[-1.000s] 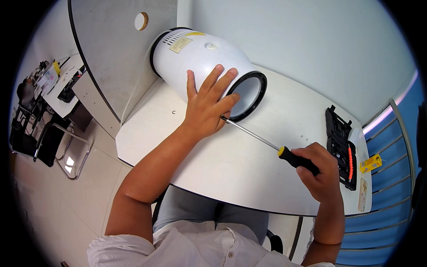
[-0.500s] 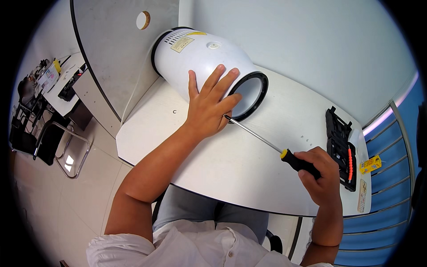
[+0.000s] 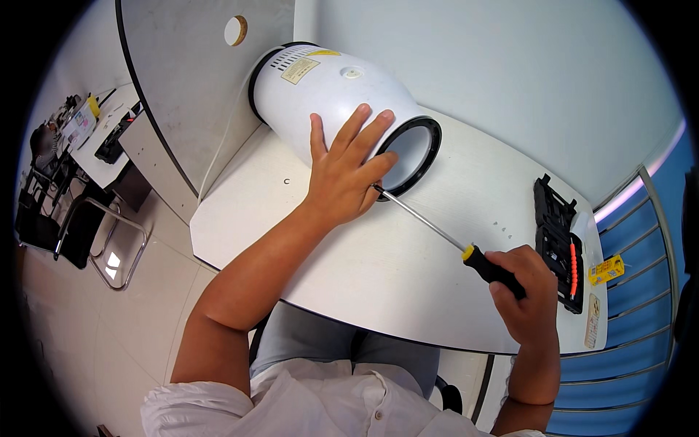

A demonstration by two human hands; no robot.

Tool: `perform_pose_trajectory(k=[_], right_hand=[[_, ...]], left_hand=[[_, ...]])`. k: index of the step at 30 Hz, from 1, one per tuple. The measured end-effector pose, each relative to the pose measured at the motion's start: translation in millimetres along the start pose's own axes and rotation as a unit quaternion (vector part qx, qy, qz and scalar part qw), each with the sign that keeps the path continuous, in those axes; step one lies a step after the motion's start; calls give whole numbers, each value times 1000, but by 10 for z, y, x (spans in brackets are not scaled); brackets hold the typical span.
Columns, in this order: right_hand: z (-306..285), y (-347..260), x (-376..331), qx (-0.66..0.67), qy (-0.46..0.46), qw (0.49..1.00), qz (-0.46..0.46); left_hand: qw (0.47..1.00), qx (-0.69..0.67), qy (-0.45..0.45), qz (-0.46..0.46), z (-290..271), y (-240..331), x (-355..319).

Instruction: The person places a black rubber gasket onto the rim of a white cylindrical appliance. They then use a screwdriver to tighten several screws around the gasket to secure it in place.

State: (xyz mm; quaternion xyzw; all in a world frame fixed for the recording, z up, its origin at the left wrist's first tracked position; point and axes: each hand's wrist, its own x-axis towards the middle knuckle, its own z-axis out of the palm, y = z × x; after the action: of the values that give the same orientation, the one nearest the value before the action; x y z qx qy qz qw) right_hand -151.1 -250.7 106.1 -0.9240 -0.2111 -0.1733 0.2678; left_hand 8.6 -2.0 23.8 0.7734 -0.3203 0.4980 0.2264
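A white barrel-shaped appliance housing (image 3: 382,84) with black end rings lies on its side on the white desk (image 3: 386,284). My left hand (image 3: 342,178) rests on its near side, fingers spread over the shell close to the open front ring (image 3: 435,156). My right hand (image 3: 530,291) is wrapped around the black and yellow handle of a long screwdriver (image 3: 424,217). The screwdriver slants up to the left. Its tip meets the lower edge of the front ring, right beside my left hand; what it touches there is too small to make out.
An open black tool case (image 3: 557,218) with an orange flexible shaft (image 3: 574,269) sits at the desk's right end. A few tiny parts (image 3: 502,230) lie left of it. Beyond are a yellow box (image 3: 606,269) and a metal railing (image 3: 661,240). A grey partition (image 3: 182,95) stands left.
My hands and the screwdriver have shifted very slightly to the right. The grip on the handle and the left hand's place on the housing look the same.
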Motion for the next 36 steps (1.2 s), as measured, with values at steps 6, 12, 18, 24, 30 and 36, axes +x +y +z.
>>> perform_pose_trajectory(k=[6, 12, 18, 24, 30, 36], right_hand=[[-3, -85, -20, -25, 11, 1000, -9], [-74, -120, 62, -52, 6, 998, -36], [-185, -196, 185, -103, -7, 993, -62], [-271, -306, 238, -137, -10, 988, -71], [-239, -65, 97, -36, 36, 998, -35], [-340, 629, -221, 257, 191, 928, 192]], left_hand=[[1000, 3, 0, 1, 6, -4, -4], [1000, 5, -9, 0, 1, -11, -8], [1000, 7, -16, -3, -17, -10, -9], [1000, 4, -13, 0, -13, -8, -9], [1000, 21, -19, -12, -45, -16, -9], [1000, 13, -22, -7, 51, 37, 20]])
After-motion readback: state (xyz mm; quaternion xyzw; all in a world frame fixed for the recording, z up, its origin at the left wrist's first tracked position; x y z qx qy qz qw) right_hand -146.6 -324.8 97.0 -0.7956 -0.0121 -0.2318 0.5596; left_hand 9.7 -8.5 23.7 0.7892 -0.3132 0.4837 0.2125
